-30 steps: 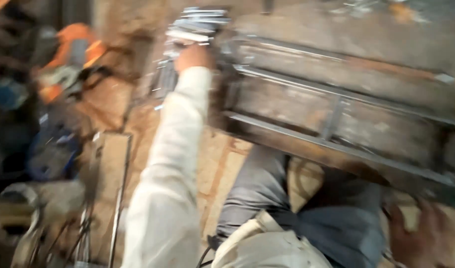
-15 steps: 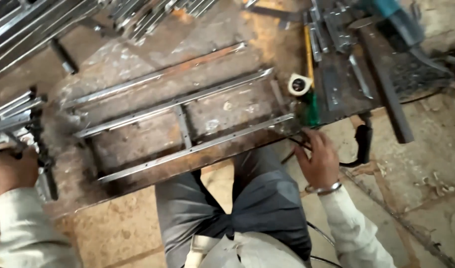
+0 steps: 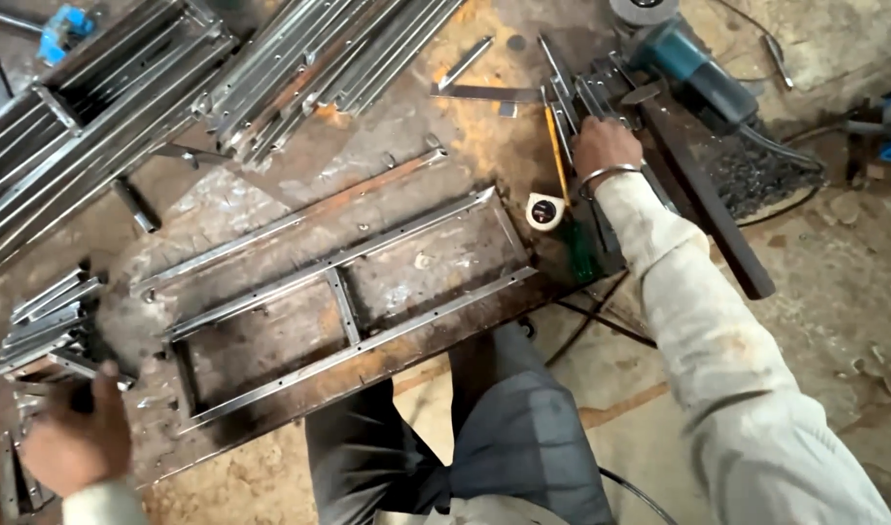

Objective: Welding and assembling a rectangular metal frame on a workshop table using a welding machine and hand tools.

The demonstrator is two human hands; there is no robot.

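Nearest, at 6 o'clock: the person's knees in grey trousers (image 3: 484, 437), seated against the near edge of the rusty steel surface (image 3: 406, 117).

At 8 o'clock: left hand (image 3: 76, 437), blurred, fingers curled and closed over the near end of a small stack of short steel angle pieces (image 3: 52, 326). The stack lies at the surface's left edge.

Centre: a welded steel frame (image 3: 343, 297) lies flat on the surface, long rails running from 8 o'clock up toward 2 o'clock, one short cross-piece between them. A loose flat bar (image 3: 290, 219) lies just beyond it, roughly parallel.

At 3 o'clock: the right sleeve, pale and stained, reaches up from the lower right corner. A small round tape measure (image 3: 544, 210) sits just off the frame's right end, with a yellow pencil-like stick (image 3: 555, 146) just beyond it.

At 1 o'clock: right hand (image 3: 606, 146), metal bangle at the wrist, fingers bent down onto a bundle of short steel strips (image 3: 581, 97). Whether it grips them or only presses on them, I cannot tell. A dark steel bar (image 3: 713, 209) runs past the wrist's outer side.

Far, at 1 o'clock: a blue-green angle grinder (image 3: 693, 73), just beyond the right hand, cable trailing to the floor.

Far, 10 to 12 o'clock: heaps of long steel sections (image 3: 105, 117), stacked diagonally.
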